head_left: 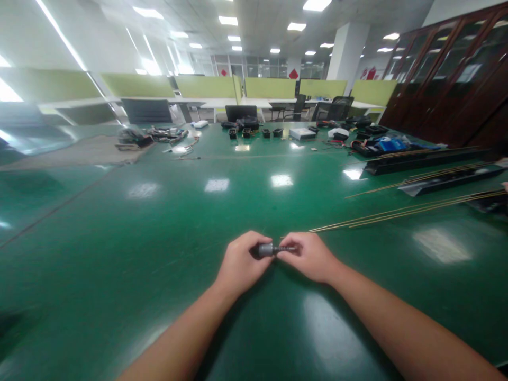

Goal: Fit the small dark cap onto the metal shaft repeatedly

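Left hand [243,262]: I pinch the smooth grey metal-looking cylinder [265,250] between thumb and fingers.
Right hand [311,258]: I pinch the slim dark metal-looking shaft [278,248] coming out of it.
Cylinder's place: on my side of the left end of the thin straight brass-coloured rods [391,211].
Steady grip: I'd best brace the cylinder and keep the shaft straight.
Long axis: near level, crosswise; shaft pointing right.

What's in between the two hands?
In the head view, a grey cylinder with a thin dark rod bridges the gap between the left hand and the right hand.
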Available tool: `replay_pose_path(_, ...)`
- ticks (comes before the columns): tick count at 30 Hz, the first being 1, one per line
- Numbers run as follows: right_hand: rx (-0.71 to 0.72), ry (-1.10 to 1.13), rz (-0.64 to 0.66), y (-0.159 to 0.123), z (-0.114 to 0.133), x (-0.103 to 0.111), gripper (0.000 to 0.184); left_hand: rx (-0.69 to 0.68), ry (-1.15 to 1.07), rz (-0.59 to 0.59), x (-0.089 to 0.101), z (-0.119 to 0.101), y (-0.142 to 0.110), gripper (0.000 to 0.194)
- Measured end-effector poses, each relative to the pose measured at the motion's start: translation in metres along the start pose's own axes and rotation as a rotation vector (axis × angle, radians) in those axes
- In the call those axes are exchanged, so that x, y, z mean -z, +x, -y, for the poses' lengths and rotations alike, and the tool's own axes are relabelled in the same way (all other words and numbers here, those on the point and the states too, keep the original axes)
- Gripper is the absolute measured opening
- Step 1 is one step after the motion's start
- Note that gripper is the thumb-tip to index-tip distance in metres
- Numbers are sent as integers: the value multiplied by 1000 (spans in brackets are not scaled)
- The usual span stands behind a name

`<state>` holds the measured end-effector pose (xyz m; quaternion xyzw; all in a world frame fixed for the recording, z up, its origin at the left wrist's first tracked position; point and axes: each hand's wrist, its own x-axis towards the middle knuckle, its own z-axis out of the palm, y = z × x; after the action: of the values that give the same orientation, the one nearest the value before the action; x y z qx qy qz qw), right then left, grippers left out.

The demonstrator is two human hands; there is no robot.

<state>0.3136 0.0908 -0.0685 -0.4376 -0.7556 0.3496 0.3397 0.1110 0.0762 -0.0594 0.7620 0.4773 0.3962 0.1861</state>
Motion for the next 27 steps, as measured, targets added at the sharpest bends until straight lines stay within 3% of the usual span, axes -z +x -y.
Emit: replay_pose_path(27,-46,-44,-75,-2,2,5,12,5,37,-118,1,5,1,22)
